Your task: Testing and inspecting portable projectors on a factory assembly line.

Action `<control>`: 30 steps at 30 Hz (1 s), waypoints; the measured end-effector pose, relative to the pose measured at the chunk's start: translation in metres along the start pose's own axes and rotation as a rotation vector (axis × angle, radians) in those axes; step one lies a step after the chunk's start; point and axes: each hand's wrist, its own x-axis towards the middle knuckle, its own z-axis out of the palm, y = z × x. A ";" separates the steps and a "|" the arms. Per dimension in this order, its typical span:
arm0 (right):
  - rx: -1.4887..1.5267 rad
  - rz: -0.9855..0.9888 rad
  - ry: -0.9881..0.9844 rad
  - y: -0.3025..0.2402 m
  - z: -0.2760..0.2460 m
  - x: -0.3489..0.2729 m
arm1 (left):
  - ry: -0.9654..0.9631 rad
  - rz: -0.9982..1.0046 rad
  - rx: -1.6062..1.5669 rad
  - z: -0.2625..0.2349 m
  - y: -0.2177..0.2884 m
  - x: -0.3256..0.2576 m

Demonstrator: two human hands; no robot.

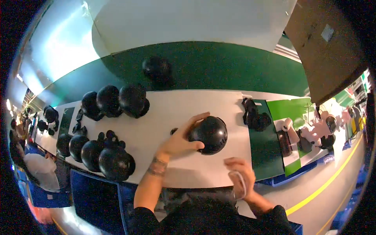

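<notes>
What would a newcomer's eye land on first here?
Probably the glossy black ball gripped by the left hand, near the middle of the view. Next, the front row of black balls and back row on the table's left side. The bright green sheet stands out toward the right.

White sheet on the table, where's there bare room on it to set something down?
The white sheet is bare beyond the black ball in the left hand, and right of it up to the dark green mat. Crowded: its left side, with two rows of black balls.
</notes>
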 end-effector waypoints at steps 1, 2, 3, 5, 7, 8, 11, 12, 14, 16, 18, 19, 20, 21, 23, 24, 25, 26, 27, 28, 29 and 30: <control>-0.061 -0.003 0.057 0.002 -0.008 0.006 | -0.003 -0.009 -0.010 -0.003 -0.003 0.000; -0.095 -0.043 0.030 -0.002 -0.017 0.024 | -0.023 -0.009 0.011 -0.008 -0.003 -0.003; -0.122 -0.020 -0.008 -0.003 -0.020 0.040 | -0.045 -0.006 0.033 -0.013 -0.005 -0.004; -0.171 0.044 -0.082 -0.009 -0.027 0.070 | -0.105 0.040 0.085 -0.015 -0.009 0.007; -0.117 0.021 -0.077 -0.002 -0.026 0.091 | -0.155 0.090 0.144 -0.010 -0.008 0.012; -0.125 -0.028 -0.101 0.005 -0.025 0.099 | -0.154 0.046 0.093 -0.006 -0.007 0.013; -0.167 -0.112 -0.183 0.010 -0.022 0.117 | -0.142 -0.007 0.010 -0.004 -0.008 0.010; -0.190 -0.124 -0.222 0.008 -0.021 0.119 | -0.136 -0.018 -0.018 -0.004 -0.007 0.008; -0.211 -0.110 -0.247 0.005 -0.021 0.121 | -0.112 -0.042 -0.045 0.000 -0.003 0.004; -0.237 -0.092 -0.271 0.002 -0.023 0.124 | -0.093 -0.065 -0.077 0.001 -0.004 0.003; -0.243 -0.021 -0.316 -0.006 -0.024 0.127 | -0.103 -0.020 0.001 0.000 -0.003 0.002; -0.241 -0.022 -0.320 -0.009 -0.024 0.129 | -0.099 -0.020 0.000 -0.001 -0.003 0.000; -0.277 -0.026 -0.350 -0.008 -0.023 0.130 | -0.103 -0.014 0.026 -0.003 -0.006 0.001; -0.313 -0.030 -0.380 -0.008 -0.022 0.132 | -0.106 -0.009 0.052 -0.005 -0.009 0.000; -0.331 -0.051 -0.403 -0.010 -0.023 0.136 | -0.106 -0.009 0.054 -0.005 -0.009 0.001; -0.349 -0.074 -0.421 -0.012 -0.024 0.138 | -0.110 -0.007 0.060 -0.004 -0.007 0.001; -0.349 -0.075 -0.422 -0.016 -0.024 0.139 | -0.108 -0.006 0.060 -0.003 -0.006 0.001; -0.387 -0.045 -0.440 -0.019 -0.024 0.140 | -0.110 -0.004 0.083 -0.004 -0.004 0.001; -0.425 -0.014 -0.457 -0.021 -0.023 0.141 | -0.112 -0.002 0.106 -0.004 -0.003 0.000; -0.423 -0.013 -0.460 -0.023 -0.021 0.142 | -0.109 -0.004 0.106 -0.003 -0.004 -0.001; -0.463 -0.031 -0.460 -0.025 -0.019 0.143 | -0.098 0.006 0.089 -0.002 -0.004 -0.001; -0.504 -0.049 -0.460 -0.025 -0.017 0.143 | -0.088 0.016 0.072 -0.002 -0.004 -0.001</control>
